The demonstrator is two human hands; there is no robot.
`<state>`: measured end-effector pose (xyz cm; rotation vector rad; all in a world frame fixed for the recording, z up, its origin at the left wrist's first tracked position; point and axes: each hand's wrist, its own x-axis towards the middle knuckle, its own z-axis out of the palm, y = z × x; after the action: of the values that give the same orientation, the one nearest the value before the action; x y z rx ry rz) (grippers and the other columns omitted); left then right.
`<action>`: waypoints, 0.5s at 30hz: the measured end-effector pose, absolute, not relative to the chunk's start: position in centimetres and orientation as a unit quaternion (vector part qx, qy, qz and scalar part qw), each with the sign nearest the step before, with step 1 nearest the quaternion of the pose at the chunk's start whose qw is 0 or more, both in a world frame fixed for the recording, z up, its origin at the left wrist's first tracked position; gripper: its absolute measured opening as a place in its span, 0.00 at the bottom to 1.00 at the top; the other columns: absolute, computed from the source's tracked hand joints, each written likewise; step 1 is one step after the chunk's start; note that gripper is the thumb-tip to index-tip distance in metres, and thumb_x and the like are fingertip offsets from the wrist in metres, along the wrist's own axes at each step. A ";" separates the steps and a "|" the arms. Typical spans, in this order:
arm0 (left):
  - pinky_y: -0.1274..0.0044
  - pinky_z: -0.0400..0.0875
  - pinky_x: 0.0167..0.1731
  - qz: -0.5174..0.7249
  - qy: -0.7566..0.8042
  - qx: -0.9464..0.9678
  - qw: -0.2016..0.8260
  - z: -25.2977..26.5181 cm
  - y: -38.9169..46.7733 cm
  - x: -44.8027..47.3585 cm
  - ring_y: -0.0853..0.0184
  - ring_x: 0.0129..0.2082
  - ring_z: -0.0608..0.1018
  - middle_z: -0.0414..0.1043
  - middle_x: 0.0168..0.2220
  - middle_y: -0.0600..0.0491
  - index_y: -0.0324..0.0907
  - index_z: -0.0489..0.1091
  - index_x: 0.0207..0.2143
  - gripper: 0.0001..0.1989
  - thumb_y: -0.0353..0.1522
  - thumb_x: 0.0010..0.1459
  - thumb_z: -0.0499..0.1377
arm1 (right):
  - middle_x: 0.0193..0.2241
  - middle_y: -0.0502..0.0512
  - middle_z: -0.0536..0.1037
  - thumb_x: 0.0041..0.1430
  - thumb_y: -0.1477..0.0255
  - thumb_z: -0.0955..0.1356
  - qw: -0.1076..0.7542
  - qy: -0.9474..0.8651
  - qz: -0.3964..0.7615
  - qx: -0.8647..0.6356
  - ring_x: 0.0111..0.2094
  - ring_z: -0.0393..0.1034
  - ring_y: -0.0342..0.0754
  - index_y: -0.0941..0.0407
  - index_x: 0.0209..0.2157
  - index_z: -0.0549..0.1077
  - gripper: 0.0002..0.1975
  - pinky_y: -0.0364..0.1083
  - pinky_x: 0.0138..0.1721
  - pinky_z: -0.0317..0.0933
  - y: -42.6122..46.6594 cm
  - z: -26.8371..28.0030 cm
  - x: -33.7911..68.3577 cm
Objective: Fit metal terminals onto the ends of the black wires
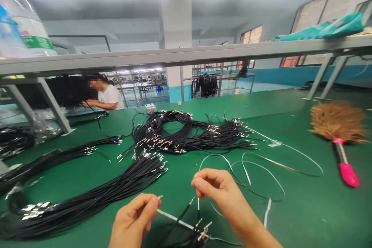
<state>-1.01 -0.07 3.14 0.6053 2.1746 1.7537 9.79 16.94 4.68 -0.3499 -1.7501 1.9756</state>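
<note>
My left hand (135,217) is closed in a pinch at the lower centre. A flat white strip (176,219) runs from its fingers down to a small bundle of black cables (200,236) with bare metal terminals. A small pale tip pokes out past the thumb. To the right, above that bundle, my right hand (221,192) is also pinched closed. One cable end (198,203) stands upright just under its fingertips, and a thin white strip (216,155) curves up behind them. What the right fingers hold is hidden.
A coiled heap of black cables (186,131) lies ahead on the green table (290,124). More cable bundles (110,190) stretch along the left. A pink-handled brush (343,159) lies at right. A grey shelf (203,54) crosses above; a person (107,95) works beyond.
</note>
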 end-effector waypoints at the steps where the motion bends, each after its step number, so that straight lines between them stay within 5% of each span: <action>1: 0.81 0.55 0.20 0.616 0.748 0.203 0.144 3.1 -0.1 -1.1 0.73 0.18 0.63 0.68 0.18 0.59 0.41 0.78 0.22 0.22 0.52 0.45 0.66 | 0.17 0.47 0.74 0.54 0.64 0.73 0.234 -0.629 0.730 -0.127 0.22 0.66 0.42 0.58 0.22 0.77 0.13 0.43 0.29 0.60 17.1 4.5 9.7; 6: 0.81 0.62 0.22 0.638 0.727 0.205 0.150 3.1 0.1 -1.3 0.71 0.19 0.67 0.74 0.20 0.57 0.43 0.80 0.24 0.19 0.50 0.45 0.67 | 0.22 0.52 0.81 0.45 0.64 0.77 0.218 -0.596 0.762 -0.132 0.24 0.74 0.45 0.58 0.29 0.81 0.12 0.45 0.32 0.67 17.3 3.7 9.2; 9: 0.81 0.70 0.32 0.634 0.732 0.225 0.106 3.3 -0.6 -2.0 0.65 0.30 0.76 0.79 0.28 0.55 0.46 0.80 0.23 0.14 0.47 0.46 0.68 | 0.26 0.55 0.84 0.42 0.66 0.78 0.244 -0.595 0.751 -0.147 0.30 0.77 0.50 0.57 0.32 0.82 0.14 0.47 0.36 0.69 17.8 3.4 9.1; 13: 0.76 0.71 0.47 0.623 0.750 0.218 0.038 5.7 -1.6 -2.4 0.59 0.47 0.77 0.80 0.43 0.54 0.47 0.81 0.29 0.13 0.46 0.48 0.67 | 0.27 0.54 0.84 0.46 0.70 0.77 0.334 -0.599 0.699 -0.204 0.33 0.77 0.50 0.58 0.32 0.81 0.10 0.48 0.38 0.68 19.6 2.9 9.0; 15: 0.73 0.73 0.47 0.618 0.750 0.224 -0.076 8.2 -1.4 -2.2 0.60 0.46 0.78 0.80 0.44 0.54 0.47 0.79 0.30 0.13 0.46 0.51 0.66 | 0.28 0.52 0.82 0.52 0.71 0.74 0.379 -0.595 0.667 -0.239 0.30 0.75 0.47 0.59 0.34 0.79 0.07 0.48 0.36 0.68 20.9 2.5 9.0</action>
<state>-2.17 -1.36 8.15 0.7384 2.4765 2.0410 8.98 20.85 2.50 -0.6096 -1.5206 1.7047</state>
